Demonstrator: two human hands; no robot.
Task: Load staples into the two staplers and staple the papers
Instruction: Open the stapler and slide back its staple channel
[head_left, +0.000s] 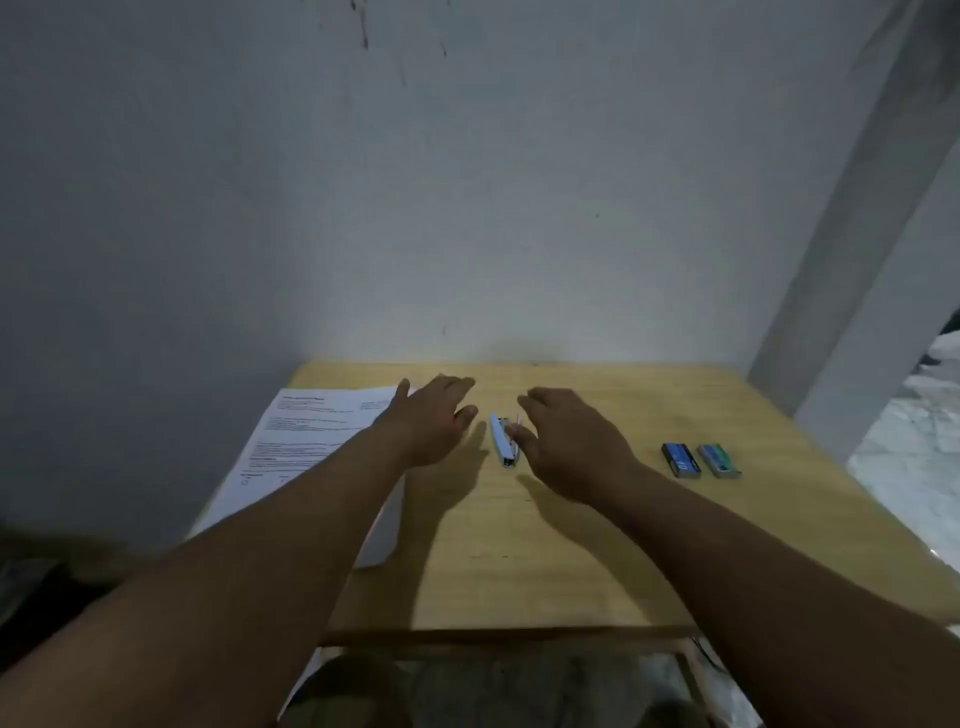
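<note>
Here, two bare hands are held out over a yellow wooden table (571, 545) that is pushed against a grey wall (363, 208). The left hand (434, 423) is kept above the table with its fingers straight and spread; nothing is gripped by it. The right hand (563, 441) is likewise held with loosely extended fingers, and nothing is clasped in it, though its thumb lies just beside, perhaps touching, the stapler.

Only one stapler (503, 441) can be counted: a pale, white-and-light-blue one, laid flat on the table between the two hands, its length running away from the viewer. A thin pinkish edge is seen right beside it under the right thumb; whether that belongs to a second stapler cannot be told.

Two small boxes of staples are set side by side, near each other, on the right part of the table, well apart from the hands: a dark blue box (680, 460) and a green-topped box (719, 460).

One stack of printed papers (306, 431) is placed at the left edge of the table, partly overhanging it and partly covered by the left forearm; the number of sheets cannot be made out.
</note>
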